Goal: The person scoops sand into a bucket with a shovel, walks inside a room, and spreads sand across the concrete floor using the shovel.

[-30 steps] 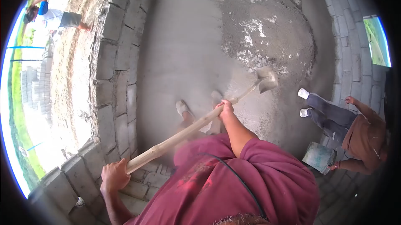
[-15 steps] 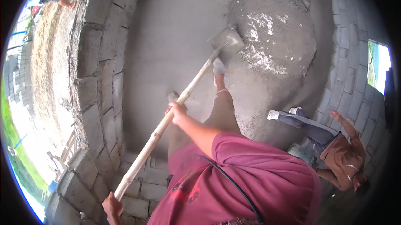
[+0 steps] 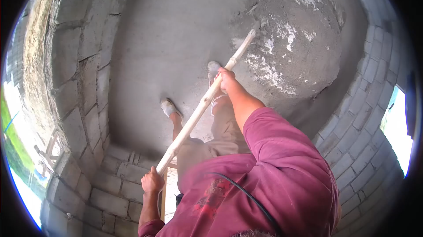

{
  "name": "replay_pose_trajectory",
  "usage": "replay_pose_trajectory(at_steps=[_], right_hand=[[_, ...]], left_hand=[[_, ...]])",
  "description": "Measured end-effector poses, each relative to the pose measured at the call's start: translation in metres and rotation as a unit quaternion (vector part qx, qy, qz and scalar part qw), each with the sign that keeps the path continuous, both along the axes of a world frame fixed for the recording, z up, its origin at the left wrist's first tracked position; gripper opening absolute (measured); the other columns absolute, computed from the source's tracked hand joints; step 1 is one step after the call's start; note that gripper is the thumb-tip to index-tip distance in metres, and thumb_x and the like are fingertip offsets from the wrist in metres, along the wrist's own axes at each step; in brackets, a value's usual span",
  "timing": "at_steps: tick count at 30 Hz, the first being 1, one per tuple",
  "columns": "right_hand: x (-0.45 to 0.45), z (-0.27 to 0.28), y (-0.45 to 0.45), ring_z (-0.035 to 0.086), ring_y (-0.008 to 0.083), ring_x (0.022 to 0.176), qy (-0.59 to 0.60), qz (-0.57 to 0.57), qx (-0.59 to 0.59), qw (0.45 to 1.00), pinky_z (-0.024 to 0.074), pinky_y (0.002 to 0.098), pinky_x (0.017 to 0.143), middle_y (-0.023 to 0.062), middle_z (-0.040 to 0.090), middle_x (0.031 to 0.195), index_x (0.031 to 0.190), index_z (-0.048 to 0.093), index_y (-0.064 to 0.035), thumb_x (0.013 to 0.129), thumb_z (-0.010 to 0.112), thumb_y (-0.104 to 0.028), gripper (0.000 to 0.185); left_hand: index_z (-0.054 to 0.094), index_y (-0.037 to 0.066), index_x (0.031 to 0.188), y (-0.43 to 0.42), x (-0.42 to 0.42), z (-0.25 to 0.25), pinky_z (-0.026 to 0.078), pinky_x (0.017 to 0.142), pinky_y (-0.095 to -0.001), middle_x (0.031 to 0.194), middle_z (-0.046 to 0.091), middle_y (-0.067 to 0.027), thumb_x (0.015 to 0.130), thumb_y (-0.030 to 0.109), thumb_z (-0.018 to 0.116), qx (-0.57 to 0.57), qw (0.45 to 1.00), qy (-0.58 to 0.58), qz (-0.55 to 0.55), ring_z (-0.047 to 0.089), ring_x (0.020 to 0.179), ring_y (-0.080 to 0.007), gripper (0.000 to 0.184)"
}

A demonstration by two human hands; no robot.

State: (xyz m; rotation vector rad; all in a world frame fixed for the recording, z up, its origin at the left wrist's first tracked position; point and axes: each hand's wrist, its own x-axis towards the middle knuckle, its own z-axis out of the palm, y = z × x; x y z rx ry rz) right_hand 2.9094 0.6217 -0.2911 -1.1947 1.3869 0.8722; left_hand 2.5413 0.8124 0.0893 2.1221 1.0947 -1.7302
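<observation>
Both of my hands are closed around the long wooden handle of a shovel (image 3: 196, 116). My left hand (image 3: 152, 181) grips the handle near its lower end, at lower left. Farther up the shaft, my right hand (image 3: 226, 80) is wrapped around it. The shovel's head is at the left edge of a grey mound (image 3: 304, 56) of powdery mix with white patches; most of the blade is hidden there. My feet, in pale shoes (image 3: 168, 107), stand on the grey floor below the mound.
A block wall (image 3: 83, 65) runs along the left, with an opening to bright outdoors beyond it. Another block wall (image 3: 365, 118) curves along the right and has a bright window opening (image 3: 394, 122). Low blockwork (image 3: 110, 182) stands at lower left. Smooth grey floor (image 3: 163, 30) lies left of the mound.
The shovel head has moved up and right into the mound's edge, and its blade is now mostly hidden. Both hands moved up and right. A co-worker at the right has left the view.
</observation>
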Motion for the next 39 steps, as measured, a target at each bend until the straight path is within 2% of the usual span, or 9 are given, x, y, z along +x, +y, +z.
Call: replay_pose_trajectory(at_steps=[6,8,10,13,17,21,26,30,39], right_hand=[[-0.064,0.007,-0.006,0.055,0.0231,0.048,-0.028,0.08,-0.03,0.996,0.048,0.0379,0.045,0.0097,0.056,0.065,0.082,0.055,0.0003,0.077,0.064,-0.001,0.01],[-0.096,0.009,-0.019,0.058,0.0261,0.052,-0.044,0.134,-0.076,0.987,0.0508,0.0398,0.049,0.0118,0.058,0.065,0.081,0.058,0.0029,0.074,0.067,-0.002,0.012],[-0.117,0.02,-0.032,0.062,0.0304,0.055,-0.076,0.228,-0.106,0.965,0.053,0.0412,0.052,0.0156,0.062,0.068,0.083,0.059,0.0071,0.07,0.068,-0.003,0.018],[-0.113,0.084,-0.028,0.068,0.035,0.073,-0.142,0.237,-0.136,0.951,0.056,0.0419,0.063,0.0251,0.065,0.086,0.096,0.056,0.0136,0.068,0.071,-0.007,0.038],[-0.101,0.12,-0.041,0.067,0.0373,0.095,-0.179,0.373,-0.27,0.87,0.0554,0.0423,0.078,0.0311,0.062,0.106,0.112,0.046,0.013,0.069,0.072,-0.011,0.056],[-0.096,0.152,-0.05,0.066,0.0426,0.098,-0.198,0.395,-0.29,0.849,0.0552,0.0439,0.088,0.0305,0.061,0.105,0.112,0.044,0.0103,0.071,0.073,-0.014,0.056],[-0.113,0.206,-0.027,0.063,0.0342,0.076,-0.165,0.219,-0.103,0.956,0.0557,0.0478,0.069,0.0189,0.06,0.094,0.097,0.052,0.006,0.072,0.068,-0.004,0.031],[-0.185,0.165,0.022,0.057,0.0263,0.062,-0.035,-0.011,0.14,0.989,0.0543,0.0448,0.063,0.0092,0.051,0.072,0.087,0.052,-0.0037,0.079,0.066,0.002,0.017],[-0.316,0.136,0.108,0.053,0.0254,0.056,0.201,-0.078,0.216,0.952,0.0518,0.0437,0.056,0.0099,0.052,0.069,0.09,0.05,-0.0064,0.078,0.068,0.002,0.023]], left_hand=[[0.064,0.01,0.112,0.011,-0.055,0.018,0.05,0.093,-0.0492,0.103,0.069,-0.0257,0.077,0.018,0.061,-0.093,0.986,0.038,0.135,0.063,0.106,-0.0417,0.036],[0.067,0.004,0.105,0.027,-0.101,0.021,0.054,0.08,-0.0423,0.091,0.071,-0.0207,0.068,0.013,0.073,-0.16,0.968,0.01,0.194,0.069,0.088,-0.0327,0.039],[0.064,0.0,0.093,0.047,-0.124,0.021,0.053,0.059,-0.0354,0.074,0.068,-0.0117,0.061,0.007,0.082,-0.264,0.903,0.085,0.327,0.067,0.065,-0.0197,0.037],[0.066,0.004,0.075,0.055,-0.164,0.007,0.05,0.055,-0.033,0.068,0.067,-0.0079,0.065,0.009,0.076,-0.38,0.832,0.123,0.386,0.064,0.059,-0.0171,0.014],[0.059,0.001,0.086,0.054,-0.155,0.004,0.047,0.051,-0.0328,0.065,0.059,-0.0075,0.066,0.002,0.074,-0.517,0.606,0.146,0.586,0.058,0.054,-0.0185,0.025],[0.057,-0.002,0.095,0.056,-0.19,-0.003,0.047,0.051,-0.0322,0.067,0.058,-0.0086,0.066,-0.001,0.073,-0.514,0.587,0.106,0.616,0.057,0.053,-0.0182,0.033],[0.061,0.001,0.108,0.083,-0.194,0.041,0.05,0.054,-0.0313,0.08,0.066,-0.0062,0.066,0.003,0.075,-0.422,0.811,-0.051,0.402,0.062,0.063,-0.013,0.045],[0.06,0.006,0.101,0.092,-0.228,0.11,0.053,0.075,-0.0495,0.086,0.069,-0.0222,0.073,0.012,0.069,-0.109,0.981,-0.14,0.083,0.068,0.079,-0.04,0.03],[0.055,0.006,0.09,0.06,-0.269,0.202,0.051,0.07,-0.0539,0.077,0.066,-0.0197,0.075,0.008,0.06,0.147,0.987,0.015,-0.07,0.065,0.075,-0.0428,0.016]])
